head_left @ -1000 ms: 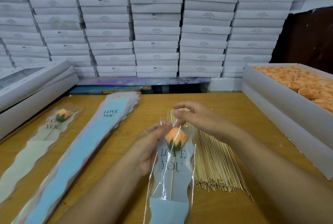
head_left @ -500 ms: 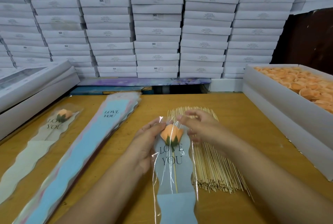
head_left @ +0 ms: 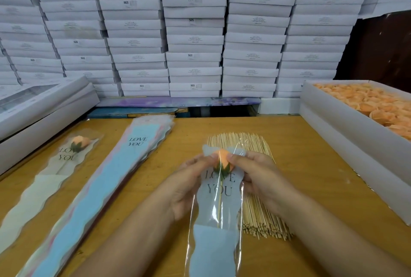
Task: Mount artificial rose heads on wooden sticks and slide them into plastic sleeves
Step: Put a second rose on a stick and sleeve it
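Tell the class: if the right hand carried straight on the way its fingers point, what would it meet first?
Probably the left hand: the right hand points leftward across the orange rose head.

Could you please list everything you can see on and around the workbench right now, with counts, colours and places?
Peach artificial rose on a wooden stick: one, inside the clear "LOVE YOU" plastic sleeve held at centre.
Finished sleeved peach rose: one, lying flat at left.
Stack of empty blue-backed plastic sleeves: one pile, left of centre.
Thin wooden sticks: one large pale bundle, under and behind the right hand.
White open box of peach rose heads: one, right edge.
Flat white cardboard boxes: many, stacked along the back.
Wooden tabletop: one, yellow-brown.
Left hand: pinches the sleeve top.
Right hand: pinches the sleeve top.
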`<move>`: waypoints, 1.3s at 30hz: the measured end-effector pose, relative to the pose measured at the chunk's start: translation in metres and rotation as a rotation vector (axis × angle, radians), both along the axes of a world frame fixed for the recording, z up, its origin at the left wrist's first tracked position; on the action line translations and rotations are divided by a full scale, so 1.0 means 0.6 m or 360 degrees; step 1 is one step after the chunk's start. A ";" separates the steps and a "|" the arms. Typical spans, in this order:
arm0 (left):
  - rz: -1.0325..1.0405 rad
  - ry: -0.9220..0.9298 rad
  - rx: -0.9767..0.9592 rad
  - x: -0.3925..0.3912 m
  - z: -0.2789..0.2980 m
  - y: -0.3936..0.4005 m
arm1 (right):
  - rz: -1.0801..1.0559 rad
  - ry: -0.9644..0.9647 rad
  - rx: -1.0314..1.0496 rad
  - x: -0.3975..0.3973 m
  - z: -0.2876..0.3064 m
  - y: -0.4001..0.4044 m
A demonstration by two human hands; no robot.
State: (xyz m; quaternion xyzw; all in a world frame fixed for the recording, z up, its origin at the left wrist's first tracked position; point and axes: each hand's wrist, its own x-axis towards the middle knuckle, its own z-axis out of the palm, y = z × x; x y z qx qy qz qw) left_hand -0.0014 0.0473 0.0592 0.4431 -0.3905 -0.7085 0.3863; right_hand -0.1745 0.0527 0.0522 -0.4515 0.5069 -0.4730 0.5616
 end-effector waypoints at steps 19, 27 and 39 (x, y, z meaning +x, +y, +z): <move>-0.0372 -0.0294 -0.0091 -0.004 -0.010 0.012 | 0.0054 -0.0219 0.0130 -0.018 -0.014 -0.005; -0.0362 -0.0317 -0.0049 -0.005 -0.006 0.016 | -0.0063 -0.0248 0.0020 -0.016 -0.023 -0.004; -0.0423 -0.0440 -0.0041 0.003 -0.011 0.007 | 0.0113 -0.0227 -0.0008 -0.018 -0.027 -0.005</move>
